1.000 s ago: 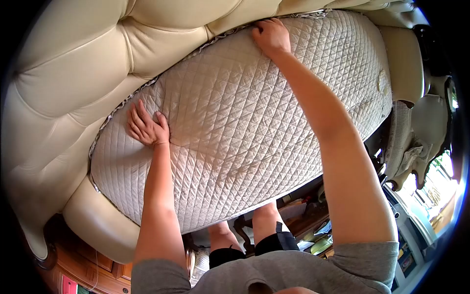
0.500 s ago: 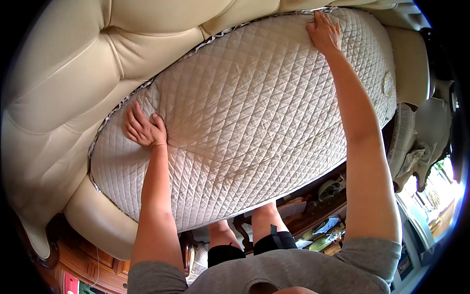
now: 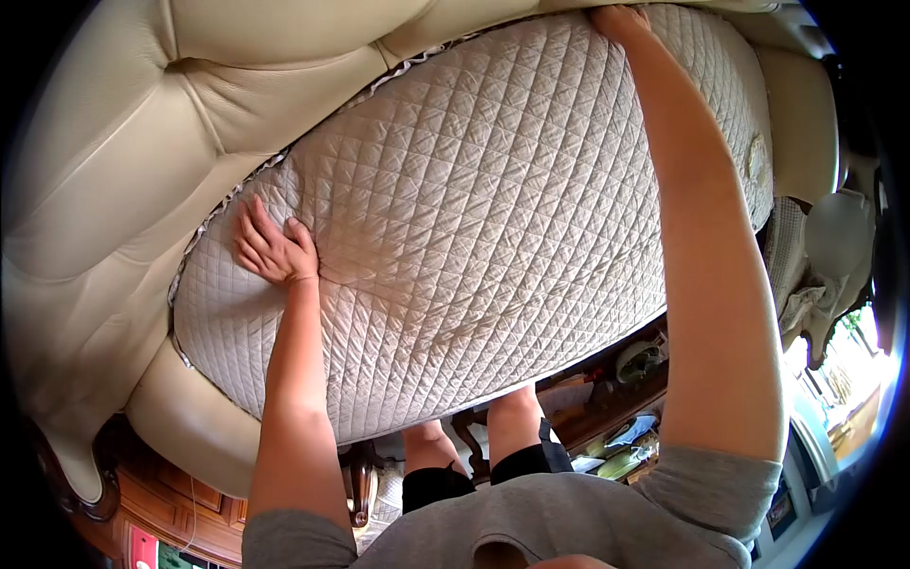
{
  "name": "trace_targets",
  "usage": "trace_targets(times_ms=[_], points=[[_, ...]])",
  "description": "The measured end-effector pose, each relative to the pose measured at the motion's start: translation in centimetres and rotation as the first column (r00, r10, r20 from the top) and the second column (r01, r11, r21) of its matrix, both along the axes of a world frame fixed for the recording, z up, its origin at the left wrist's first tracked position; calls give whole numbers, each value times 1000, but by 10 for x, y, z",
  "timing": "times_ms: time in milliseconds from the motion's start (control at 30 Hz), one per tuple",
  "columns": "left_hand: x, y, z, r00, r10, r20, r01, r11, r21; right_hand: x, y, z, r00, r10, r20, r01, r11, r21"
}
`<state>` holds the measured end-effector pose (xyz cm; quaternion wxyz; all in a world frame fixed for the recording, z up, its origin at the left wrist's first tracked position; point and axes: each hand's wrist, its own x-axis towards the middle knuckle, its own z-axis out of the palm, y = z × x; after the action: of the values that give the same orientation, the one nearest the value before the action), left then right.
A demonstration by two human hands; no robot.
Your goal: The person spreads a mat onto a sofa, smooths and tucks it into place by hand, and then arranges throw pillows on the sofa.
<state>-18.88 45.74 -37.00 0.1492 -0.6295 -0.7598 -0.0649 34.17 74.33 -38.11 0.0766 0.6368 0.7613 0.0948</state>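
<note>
A beige quilted sofa cover (image 3: 493, 209) lies over the seat of a cream leather sofa (image 3: 114, 161). My left hand (image 3: 278, 247) presses flat on the cover's left part with its fingers spread, and creases run out from under the palm. At the far edge of the cover, my right hand (image 3: 621, 23) touches the spot where it meets the backrest. The right fingertips are hidden in that seam. A ruffled trim (image 3: 408, 68) runs along the cover's back edge.
The sofa's armrests (image 3: 194, 412) stand at both ends. Behind my legs is a dark wooden table (image 3: 592, 417) with several items on its shelf. A wooden cabinet (image 3: 180, 503) is at lower left, and a chair with cloth on it (image 3: 806, 294) at right.
My right hand has moved farther up to the cover's back edge, and its fingers have gone from lying flat to the seam. My left hand stays pressed in the same spot.
</note>
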Motion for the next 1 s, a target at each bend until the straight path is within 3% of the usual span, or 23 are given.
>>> trace_targets(times_ms=[67,100,167,200,233,300,333,500,633,667,733,767,833,867,933,967,1000], points=[[-1,-1,-2,1000,-3,-23,3,1000,3,16,5,-9,1000,-26,13,28,982,-187],[0,-1,-2,1000,5,-18,-5,1000,8,30,3,-17,1000,-18,19,22,983,-183],[-2,-2,-2,999,12,-43,-13,1000,-20,48,1,-34,999,-2,-50,9,990,144],[-4,-3,-5,1000,2,-31,-2,1000,4,3,-15,-10,885,-422,-198,457,870,187],[-6,-3,-8,1000,-9,-22,9,1000,23,7,-7,-12,887,-415,-203,450,876,176],[-8,-4,-9,1000,-18,-17,18,999,27,47,7,-28,875,-424,231,445,895,-41],[-8,-4,-10,1000,-14,-9,15,1000,27,48,9,-28,861,-431,271,462,884,-63],[-7,-3,-8,999,-15,38,14,999,32,50,33,-11,876,-467,124,480,868,-127],[-10,-5,-14,999,16,36,-17,999,34,13,9,1,802,-578,148,592,802,-75],[-12,-5,-17,999,23,36,-24,999,30,13,-2,-12,846,-529,69,530,848,-2],[-13,-6,-17,998,28,64,-27,1000,-6,-41,-16,22,879,-341,334,447,833,-327],[-16,-7,-16,997,30,74,-29,999,-21,-58,-33,16,890,-455,7,455,888,-67],[-17,-6,-13,996,42,81,-41,999,-16,-95,-54,15,964,-222,145,221,975,28],[-15,-7,-13,991,36,128,-35,999,-10,-128,-68,31,968,-212,133,212,977,16],[-15,-7,-12,989,47,142,-44,999,-21,-216,-90,70,956,-287,55,289,896,-337],[-15,-8,-12,986,52,161,-48,998,-29,-239,-102,60,959,-278,48,277,896,-348],[-17,-9,-15,983,41,177,-39,999,-14,-263,-118,41,973,-230,21,230,951,-208]])
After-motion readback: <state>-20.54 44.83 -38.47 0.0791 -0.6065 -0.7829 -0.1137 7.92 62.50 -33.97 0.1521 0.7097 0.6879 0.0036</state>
